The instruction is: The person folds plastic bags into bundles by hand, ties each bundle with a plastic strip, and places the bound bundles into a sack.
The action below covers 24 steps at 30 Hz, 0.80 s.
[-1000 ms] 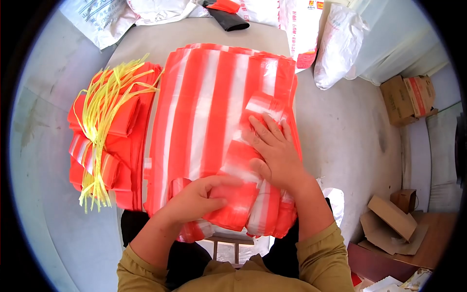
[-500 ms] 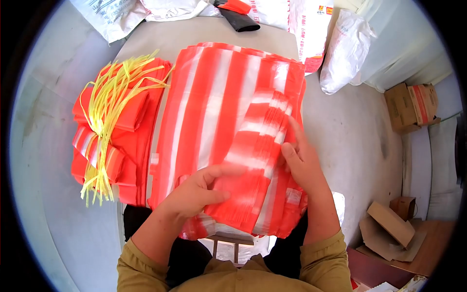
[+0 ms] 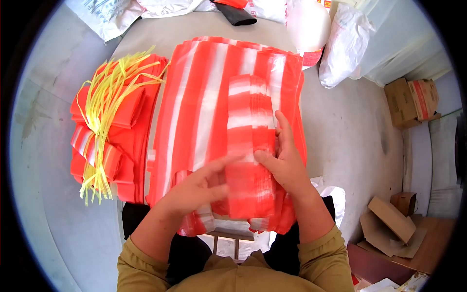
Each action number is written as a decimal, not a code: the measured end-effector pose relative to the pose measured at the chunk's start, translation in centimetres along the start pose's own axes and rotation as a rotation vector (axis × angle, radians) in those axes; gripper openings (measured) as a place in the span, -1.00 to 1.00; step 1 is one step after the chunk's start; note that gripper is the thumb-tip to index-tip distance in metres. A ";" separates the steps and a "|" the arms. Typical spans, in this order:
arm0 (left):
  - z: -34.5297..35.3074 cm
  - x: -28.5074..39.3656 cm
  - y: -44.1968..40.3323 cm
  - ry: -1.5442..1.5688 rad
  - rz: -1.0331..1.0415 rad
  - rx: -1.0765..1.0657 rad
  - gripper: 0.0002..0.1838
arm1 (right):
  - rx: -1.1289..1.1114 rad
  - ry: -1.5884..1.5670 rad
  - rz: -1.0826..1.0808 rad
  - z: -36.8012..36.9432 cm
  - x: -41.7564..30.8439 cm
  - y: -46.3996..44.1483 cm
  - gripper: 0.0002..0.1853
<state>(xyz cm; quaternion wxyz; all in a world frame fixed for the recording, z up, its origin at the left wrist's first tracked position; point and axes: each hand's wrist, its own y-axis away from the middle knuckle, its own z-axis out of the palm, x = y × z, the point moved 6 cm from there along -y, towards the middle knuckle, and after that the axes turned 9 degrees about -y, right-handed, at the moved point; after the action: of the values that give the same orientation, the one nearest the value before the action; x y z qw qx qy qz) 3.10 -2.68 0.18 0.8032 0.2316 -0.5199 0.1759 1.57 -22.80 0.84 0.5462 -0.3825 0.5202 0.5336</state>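
Note:
A folded bundle of red and white striped plastic [image 3: 250, 146] lies lengthwise on a broad stack of striped plastic sheets [image 3: 194, 107]. My right hand [image 3: 283, 158] is at the bundle's right edge, its thumb on top and the other fingers along the side. At the lower left edge is my left hand [image 3: 206, 187], fingers spread and slightly blurred. Left of the stack, yellow strips [image 3: 99, 121] tied in a bunch lie over folded red plastic [image 3: 129, 107].
White printed sacks [image 3: 109, 17] and a black and red item [image 3: 236, 14] lie beyond the stack. A white bag [image 3: 344, 46] is at the back right. Cardboard boxes [image 3: 401, 104] stand far right, and an open carton [image 3: 389, 228] lies lower right.
The folded bundle has turned from a slant to nearly straight. My right hand has moved from lying flat on top to the bundle's right side. My left hand stays at the lower left.

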 end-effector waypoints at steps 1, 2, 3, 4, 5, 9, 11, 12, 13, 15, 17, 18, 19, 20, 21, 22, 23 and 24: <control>-0.1 -0.2 0.1 0.012 -0.026 0.013 -0.31 | 0.014 -0.003 -0.001 0.1 0.1 0.0 0.03; -0.2 0.0 0.2 0.023 -0.051 0.027 -0.30 | 0.028 -0.006 -0.002 0.2 0.1 0.0 0.00; -0.3 0.0 0.3 0.034 -0.075 0.041 -0.29 | 0.041 -0.009 -0.005 0.2 0.1 0.0 -0.04; -0.5 -0.4 0.3 0.065 -0.096 0.048 -0.30 | 0.037 -0.015 -0.010 0.3 0.2 0.0 -0.05; -0.7 -1.2 0.2 0.097 -0.118 0.054 -0.30 | 0.033 -0.020 -0.014 0.3 0.2 -0.1 -0.06; -1.2 -1.5 0.5 0.182 -0.108 0.007 -0.33 | -0.010 0.010 -0.022 0.1 1.1 -0.2 -0.03; -1.0 -1.3 0.4 0.258 -0.084 -0.003 -0.35 | -0.012 0.026 -0.012 0.1 1.0 -0.2 -0.03; -0.9 -1.3 0.4 0.287 -0.072 -0.001 -0.36 | -0.013 0.034 -0.007 0.2 1.0 -0.2 -0.04; -0.8 -1.2 0.3 0.315 -0.060 0.000 -0.37 | -0.003 0.014 -0.012 0.2 0.9 -0.2 -0.04; -0.7 -1.1 0.3 0.335 -0.039 0.004 -0.38 | 0.017 -0.024 -0.023 0.4 0.8 -0.3 -0.06; -0.9 -1.3 0.3 0.285 -0.054 0.020 -0.37 | 0.018 0.079 -0.030 0.6 0.3 -0.1 0.00; -0.9 -1.4 0.3 0.263 -0.062 0.021 -0.32 | 0.017 0.130 -0.034 0.7 0.2 0.0 0.03; -1.0 -1.4 0.3 0.240 -0.070 0.022 -0.27 | 0.028 0.189 -0.047 0.6 0.4 0.0 0.07; -0.9 -1.6 0.2 0.219 -0.079 0.019 -0.18 | 0.035 0.246 -0.062 0.3 0.7 0.0 0.10; -1.0 -1.6 0.3 0.192 -0.088 0.024 -0.08 | 0.035 0.296 -0.080 0.4 1.0 -0.1 0.13; -0.9 -1.4 0.2 0.170 -0.083 0.015 -0.09 | 0.049 0.255 -0.077 0.5 0.9 -0.2 0.13; -0.8 -1.3 0.2 0.146 -0.078 0.011 -0.09 | 0.057 0.211 -0.072 0.7 0.7 -0.1 0.13; -0.9 -0.9 0.3 0.108 -0.076 0.015 -0.13 | 0.064 0.169 -0.067 0.8 0.4 0.0 0.14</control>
<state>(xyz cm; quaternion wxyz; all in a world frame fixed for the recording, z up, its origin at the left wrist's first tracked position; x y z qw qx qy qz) 3.25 -1.99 -0.93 0.8344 0.2475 -0.4653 0.1612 1.67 -21.96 0.58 0.5298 -0.4256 0.5684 0.4639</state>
